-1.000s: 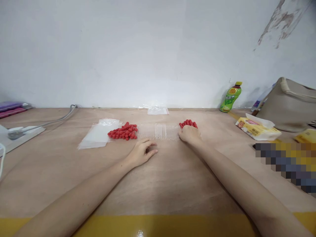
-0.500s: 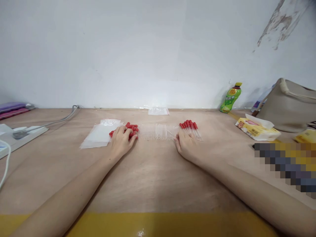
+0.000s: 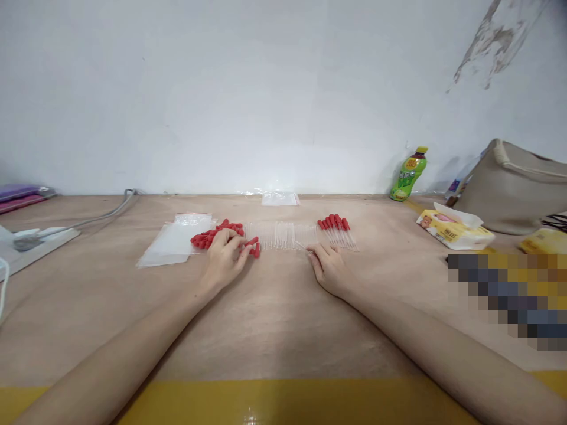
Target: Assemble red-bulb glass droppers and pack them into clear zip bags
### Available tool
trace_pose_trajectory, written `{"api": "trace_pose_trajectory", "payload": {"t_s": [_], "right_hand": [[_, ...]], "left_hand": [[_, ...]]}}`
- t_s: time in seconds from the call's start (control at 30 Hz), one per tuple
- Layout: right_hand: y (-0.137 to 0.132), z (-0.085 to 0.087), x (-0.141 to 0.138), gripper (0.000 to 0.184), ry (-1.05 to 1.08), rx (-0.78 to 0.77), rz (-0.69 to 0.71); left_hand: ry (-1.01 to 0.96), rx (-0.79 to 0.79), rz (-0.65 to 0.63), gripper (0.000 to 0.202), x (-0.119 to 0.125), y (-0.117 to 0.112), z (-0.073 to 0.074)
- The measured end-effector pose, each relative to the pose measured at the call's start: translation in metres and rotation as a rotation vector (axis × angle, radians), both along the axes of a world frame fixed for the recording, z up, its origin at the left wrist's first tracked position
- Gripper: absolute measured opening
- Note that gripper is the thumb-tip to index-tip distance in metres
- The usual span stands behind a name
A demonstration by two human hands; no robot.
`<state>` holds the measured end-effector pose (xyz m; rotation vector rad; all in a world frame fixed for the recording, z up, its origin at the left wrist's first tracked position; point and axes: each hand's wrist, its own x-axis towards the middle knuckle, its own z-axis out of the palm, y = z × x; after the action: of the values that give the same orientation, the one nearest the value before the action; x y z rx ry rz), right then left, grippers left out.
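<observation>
Evidently the left hand (image 3: pixel 225 260) is cupping bulbs (image 3: pixel 208 237) beside the tubes (image 3: pixel 281 235), fingers loosely curled; gentle sweeping is looking wisest. The right hand (image 3: pixel 328 268) is lying open by them.

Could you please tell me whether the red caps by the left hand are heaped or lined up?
Heaped: the red caps lie crisscross in a loose pile, with the left hand resting on its right edge.

Caps pile (image 3: pixel 212 236) left of tubes (image 3: pixel 283 235); bags (image 3: pixel 175 243) further left (bottle (image 3: pixel 408 175) far right).
</observation>
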<state>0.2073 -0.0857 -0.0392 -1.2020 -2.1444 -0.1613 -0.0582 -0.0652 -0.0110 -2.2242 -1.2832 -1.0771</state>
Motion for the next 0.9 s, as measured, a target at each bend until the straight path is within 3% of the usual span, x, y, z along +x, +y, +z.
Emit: {"api": "trace_pose_trajectory", "payload": {"t_s": [0.23,0.33,0.47,0.53,0.63,0.73,0.9], "right_hand": [[0.001,0.001,0.001,0.017,0.018,-0.035,0.022],[0.0,0.002,0.001,0.016,0.024,-0.043,0.038],[-0.001,0.003,0.001,0.015,0.031,-0.055,0.055],[-0.001,0.003,0.0,0.015,0.033,-0.054,0.065],[-0.001,0.003,0.0,0.015,0.028,-0.05,0.087],[-0.001,0.004,-0.001,0.015,0.016,-0.039,0.117],[-0.002,0.004,-0.003,0.015,0.008,0.002,0.158]], "left_hand": [[-0.042,-0.017,-0.046,0.012,0.006,-0.004,-0.001],[-0.107,-0.04,-0.132,0.011,0.01,-0.01,0.002],[-0.079,-0.241,-0.355,0.009,0.02,-0.02,0.002],[-0.046,-0.368,-0.399,0.009,0.024,-0.023,0.0],[-0.014,-0.467,-0.366,0.017,0.031,-0.025,-0.002],[0.005,-0.437,-0.314,0.027,0.039,-0.023,-0.005],[-0.021,-0.395,-0.25,0.016,0.049,-0.015,-0.012]]}}
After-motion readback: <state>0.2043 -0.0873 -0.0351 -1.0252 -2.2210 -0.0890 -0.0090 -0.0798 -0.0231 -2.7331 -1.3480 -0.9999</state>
